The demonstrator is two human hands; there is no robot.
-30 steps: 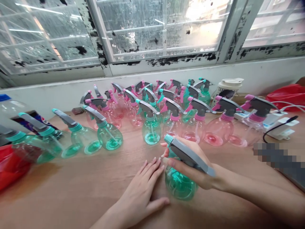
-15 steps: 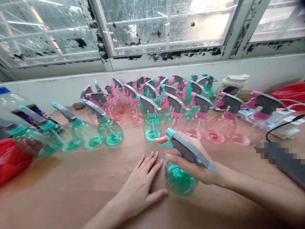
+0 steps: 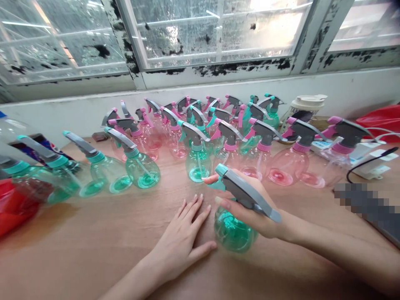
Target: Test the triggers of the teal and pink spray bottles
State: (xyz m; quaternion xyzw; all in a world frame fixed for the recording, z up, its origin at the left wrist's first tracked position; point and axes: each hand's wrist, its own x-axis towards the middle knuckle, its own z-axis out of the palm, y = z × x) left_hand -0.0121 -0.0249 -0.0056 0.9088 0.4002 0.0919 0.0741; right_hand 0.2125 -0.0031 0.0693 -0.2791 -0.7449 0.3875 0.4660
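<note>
In my right hand (image 3: 250, 204) is a green spray bottle (image 3: 234, 233), gripped round its neck below a grey head with a teal nozzle. The index finger reaches forward by the trigger, and the bottle tilts slightly. My left hand (image 3: 186, 233) lies flat on the wooden table (image 3: 103, 250), fingers spread, just left of that bottle and holding nothing. Straight beyond the hands stands another green spray bottle (image 3: 199, 164). A row of pink spray bottles (image 3: 286, 168) runs to its right, and several green ones (image 3: 143, 171) stand to the left.
More pink and green spray bottles crowd toward the windowsill. A lidded paper cup (image 3: 304, 110) is at the back right. White power strips (image 3: 370, 164) with a black cable and a pixelated dark object (image 3: 368, 208) lie right. Red plastic bags (image 3: 14, 208) sit at the left edge and far right.
The view has shifted slightly, so everything sits a little further left and up. Both hands keep their poses, and the right still grips the green spray bottle.
</note>
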